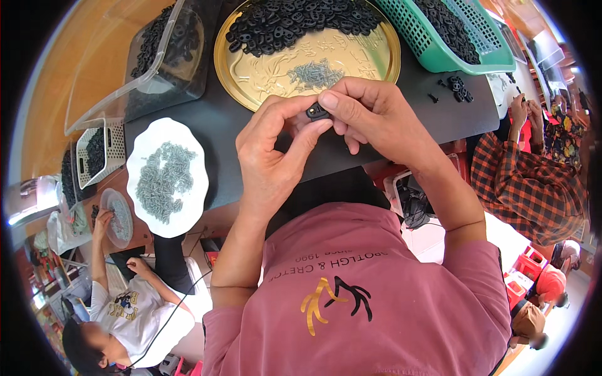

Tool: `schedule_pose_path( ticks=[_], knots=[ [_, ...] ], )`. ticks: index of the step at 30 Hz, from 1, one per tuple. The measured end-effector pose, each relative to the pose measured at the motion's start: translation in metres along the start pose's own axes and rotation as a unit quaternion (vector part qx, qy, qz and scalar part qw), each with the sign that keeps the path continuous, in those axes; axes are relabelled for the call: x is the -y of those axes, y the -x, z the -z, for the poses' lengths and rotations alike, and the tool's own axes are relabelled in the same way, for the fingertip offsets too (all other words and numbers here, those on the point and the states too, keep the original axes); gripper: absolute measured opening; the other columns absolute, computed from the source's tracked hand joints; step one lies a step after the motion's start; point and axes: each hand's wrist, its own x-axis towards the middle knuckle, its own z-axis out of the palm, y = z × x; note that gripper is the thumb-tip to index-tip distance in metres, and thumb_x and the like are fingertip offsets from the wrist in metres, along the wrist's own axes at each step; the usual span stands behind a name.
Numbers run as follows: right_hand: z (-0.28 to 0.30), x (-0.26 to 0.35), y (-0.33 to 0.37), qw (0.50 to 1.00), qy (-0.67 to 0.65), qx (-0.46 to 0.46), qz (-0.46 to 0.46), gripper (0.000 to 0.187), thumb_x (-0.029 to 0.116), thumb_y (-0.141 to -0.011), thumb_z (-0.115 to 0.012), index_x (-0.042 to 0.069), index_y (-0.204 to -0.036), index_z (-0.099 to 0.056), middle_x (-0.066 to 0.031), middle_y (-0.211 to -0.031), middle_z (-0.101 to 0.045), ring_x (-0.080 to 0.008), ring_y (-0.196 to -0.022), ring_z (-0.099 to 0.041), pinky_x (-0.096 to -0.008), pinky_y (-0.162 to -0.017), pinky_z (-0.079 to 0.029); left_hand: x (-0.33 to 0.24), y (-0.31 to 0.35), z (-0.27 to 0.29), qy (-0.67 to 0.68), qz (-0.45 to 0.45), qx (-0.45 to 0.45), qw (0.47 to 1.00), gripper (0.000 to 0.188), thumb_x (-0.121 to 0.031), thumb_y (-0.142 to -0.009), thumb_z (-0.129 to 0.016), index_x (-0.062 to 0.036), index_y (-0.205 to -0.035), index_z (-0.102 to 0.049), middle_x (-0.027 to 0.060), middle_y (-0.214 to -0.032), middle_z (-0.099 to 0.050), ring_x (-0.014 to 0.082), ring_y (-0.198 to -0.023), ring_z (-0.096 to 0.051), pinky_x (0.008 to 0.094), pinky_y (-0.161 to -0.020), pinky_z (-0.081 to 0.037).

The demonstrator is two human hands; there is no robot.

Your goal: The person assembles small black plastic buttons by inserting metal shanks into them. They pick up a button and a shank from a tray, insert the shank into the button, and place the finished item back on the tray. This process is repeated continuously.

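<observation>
Between my two hands is a small black plastic piece with a rounded shape and a hole (318, 113). My left hand (269, 147) pinches it between thumb and forefinger. My right hand (379, 119) closes on its other side, thumb on top; any smaller part in those fingertips is hidden. Just beyond them lies a round gold tray (227, 78) with an embossed pattern. It carries a heap of similar black pieces (295, 24) at its far side and a small pile of silver screws (315, 74) nearer my fingers.
On the left, a white scalloped plate (198, 188) of silver screws overlaps the dark table's (439, 119) edge. A clear bin (119, 97) and green basket (433, 53) flank the tray. Loose black pieces (459, 89) lie right. Co-workers sit left (141, 313) and right (527, 188).
</observation>
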Motion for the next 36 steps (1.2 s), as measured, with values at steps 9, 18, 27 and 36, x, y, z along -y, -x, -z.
schedule_pose_path(
  ticks=[9, 18, 27, 36],
  knots=[
    [-0.003, -0.001, 0.001, 1.000, -0.006, 0.008, 0.014, 0.030, 0.028, -0.095, -0.059, 0.002, -0.083, -0.062, 0.0005, -0.067, -0.055, -0.0059, -0.051, -0.050, -0.0202, -0.047, -0.038, 0.004, 0.005, -0.001, 0.009, 0.008, -0.028, 1.000, 0.025, 0.003, -0.076, -0.074, 0.0005, -0.100, -0.068, 0.0056, -0.078, -0.062, 0.0097, -0.065, -0.054, 0.0232, -0.058, -0.043],
    [-0.004, 0.000, 0.002, 1.000, -0.009, -0.006, 0.006, 0.032, 0.031, -0.095, -0.060, 0.001, -0.085, -0.063, -0.0005, -0.068, -0.057, -0.0058, -0.051, -0.050, -0.0201, -0.047, -0.039, 0.003, 0.002, 0.001, 0.024, 0.027, 0.000, 0.999, 0.032, 0.004, -0.076, -0.074, 0.0001, -0.107, -0.068, 0.0025, -0.077, -0.058, 0.0078, -0.064, -0.051, 0.0218, -0.057, -0.041],
    [0.002, 0.002, 0.003, 1.000, -0.019, 0.014, 0.021, 0.029, 0.029, -0.092, -0.064, 0.000, -0.091, -0.066, 0.0005, -0.070, -0.058, -0.0050, -0.057, -0.052, -0.0189, -0.049, -0.041, 0.003, 0.001, 0.000, 0.026, -0.005, 0.009, 1.000, 0.035, 0.006, -0.076, -0.072, -0.0001, -0.110, -0.067, 0.0030, -0.078, -0.058, 0.0079, -0.066, -0.052, 0.0210, -0.058, -0.042],
    [0.107, 0.060, 0.008, 0.903, 0.238, -0.266, 0.240, 0.019, 0.022, -0.091, -0.065, 0.006, -0.101, -0.069, 0.0030, -0.076, -0.060, -0.0028, -0.062, -0.051, -0.0181, -0.055, -0.041, 0.009, 0.011, 0.011, 0.035, 0.055, 0.015, 0.998, 0.034, 0.005, -0.084, -0.066, 0.0017, -0.117, -0.062, 0.0031, -0.085, -0.061, 0.0078, -0.074, -0.055, 0.0194, -0.064, -0.044]
  ],
)
